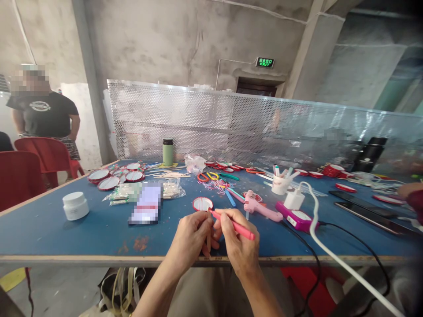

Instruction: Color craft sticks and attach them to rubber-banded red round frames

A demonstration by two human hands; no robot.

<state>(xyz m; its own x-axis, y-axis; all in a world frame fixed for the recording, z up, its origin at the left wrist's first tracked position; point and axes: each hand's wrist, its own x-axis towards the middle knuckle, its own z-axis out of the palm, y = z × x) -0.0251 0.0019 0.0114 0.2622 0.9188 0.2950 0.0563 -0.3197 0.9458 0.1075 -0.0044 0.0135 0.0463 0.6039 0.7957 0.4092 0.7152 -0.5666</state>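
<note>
My left hand (191, 232) is closed around a narrow wooden stick (209, 240), which stands nearly upright between the fingers. A pinkish-red marker pen (243, 230) is gripped in my right hand (240, 247). Its tip points left, at the upper end of the stick; whether it touches is too small to tell. Just beyond my fingers lies a round white disc with a red rim (202, 204). To the right of it rests a pink glue gun (262, 208). A blue pen-like tool (230, 198) lies near a heap of thin coloured pieces (216, 187).
A phone (146, 204) and white jar (76, 206) are on the left. Red-rimmed discs (109, 183) lie behind them. A green bottle (168, 152) stands at the back. On the right are a purple power strip (294, 219), white cable (313, 215) and dark phones (366, 215). A person (46, 110) stands far left.
</note>
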